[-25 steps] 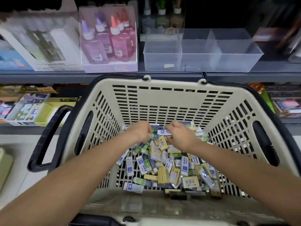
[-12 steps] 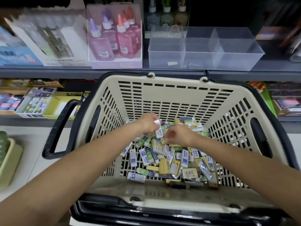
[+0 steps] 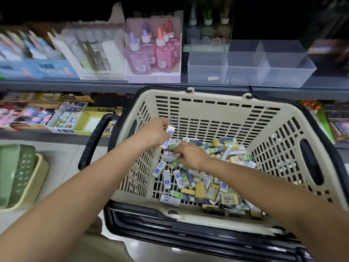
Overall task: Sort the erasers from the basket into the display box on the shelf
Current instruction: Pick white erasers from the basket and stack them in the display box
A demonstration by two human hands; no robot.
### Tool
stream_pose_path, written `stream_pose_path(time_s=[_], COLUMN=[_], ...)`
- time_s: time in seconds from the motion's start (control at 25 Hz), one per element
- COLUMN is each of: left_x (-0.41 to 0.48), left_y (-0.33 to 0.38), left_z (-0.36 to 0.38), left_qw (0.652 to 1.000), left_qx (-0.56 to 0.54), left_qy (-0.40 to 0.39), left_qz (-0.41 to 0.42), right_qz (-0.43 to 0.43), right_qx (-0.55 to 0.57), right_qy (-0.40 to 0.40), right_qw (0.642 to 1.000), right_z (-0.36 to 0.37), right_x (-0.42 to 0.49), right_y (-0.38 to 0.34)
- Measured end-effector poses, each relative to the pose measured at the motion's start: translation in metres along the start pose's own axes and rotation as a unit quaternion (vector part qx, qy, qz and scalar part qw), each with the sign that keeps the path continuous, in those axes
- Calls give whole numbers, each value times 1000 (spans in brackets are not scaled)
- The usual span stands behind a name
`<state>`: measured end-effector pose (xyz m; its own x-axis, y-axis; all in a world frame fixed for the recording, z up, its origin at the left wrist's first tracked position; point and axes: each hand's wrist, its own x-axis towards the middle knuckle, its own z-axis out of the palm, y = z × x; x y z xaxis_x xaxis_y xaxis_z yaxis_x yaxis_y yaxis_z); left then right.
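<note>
Clamped between left hand (image 3: 154, 134) fingers: small white eraser in blue sleeve (image 3: 169, 130). Likely light, stiff, slick; best pinched across long sides. Right hand (image 3: 191, 156) curled into pile in cream slotted basket (image 3: 207, 118), grip unclear.

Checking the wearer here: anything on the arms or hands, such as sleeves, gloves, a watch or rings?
Nothing that shows. The left hand and right hand are ungloved. The left forearm and right forearm are bare to the frame edge, with no sleeve, watch, bracelet or ring visible.

Left hand (image 3: 154, 133) grips erasers (image 3: 170, 129); right hand (image 3: 191, 156) in basket (image 3: 207, 100).
</note>
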<state>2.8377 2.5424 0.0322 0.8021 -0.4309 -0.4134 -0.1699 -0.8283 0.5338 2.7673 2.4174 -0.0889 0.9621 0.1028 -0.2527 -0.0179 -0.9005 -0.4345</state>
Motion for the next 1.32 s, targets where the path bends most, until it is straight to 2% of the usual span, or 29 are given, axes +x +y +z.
stream_pose_path(time_s=[0.12,0.24,0.32,0.4,0.48,0.56,0.6,0.68,0.76,0.84,0.92,1.0,1.12,1.2,1.24,1.32], left_x=[-6,-2,1,5,7,10,10,9,8,4,-2,-6,-17,-27,-32,-40], left_y=[-10,-16,-16,-16,-14,-13,-13,-11,-8,-3,0,-1,0,2,2,-3], left_z=[-9,-12,-11,-10,-7,-6,-5,-3,1,4,3,4,6,3,1,-3], left_qw=[1000,999,995,990,993,999,998,994,999,986,943,920,926,933,944,961], left_qx=[-1,-25,-84,-130,-107,1,55,105,39,-153,-310,-365,-354,-342,-321,-277], left_qy=[28,22,7,8,12,22,27,29,3,-48,-106,-134,-128,-97,-65,5], left_qz=[6,-17,-44,-55,-51,-36,-30,-20,-20,-42,-58,-46,-41,-48,-42,-22], right_qz=[-71,-141,-140,-113,-51,47,93,156,181,177,165,153,135,132,128,93], right_qx=[-44,-134,-190,-193,-88,104,199,377,490,515,519,509,493,473,440,289], right_qy=[-5,-49,-55,-71,-82,-51,-25,9,35,50,58,70,88,76,53,-6], right_qw=[997,980,970,972,991,992,975,913,852,837,837,844,855,868,887,953], right_z=[14,32,34,29,20,6,-3,-19,-34,-46,-57,-65,-66,-67,-65,-52], right_x=[19,31,35,37,30,20,12,-4,-17,-25,-32,-40,-54,-58,-58,-51], right_y=[-16,-33,-37,-36,-31,-22,-19,-15,-16,-17,-20,-22,-26,-27,-29,-33])
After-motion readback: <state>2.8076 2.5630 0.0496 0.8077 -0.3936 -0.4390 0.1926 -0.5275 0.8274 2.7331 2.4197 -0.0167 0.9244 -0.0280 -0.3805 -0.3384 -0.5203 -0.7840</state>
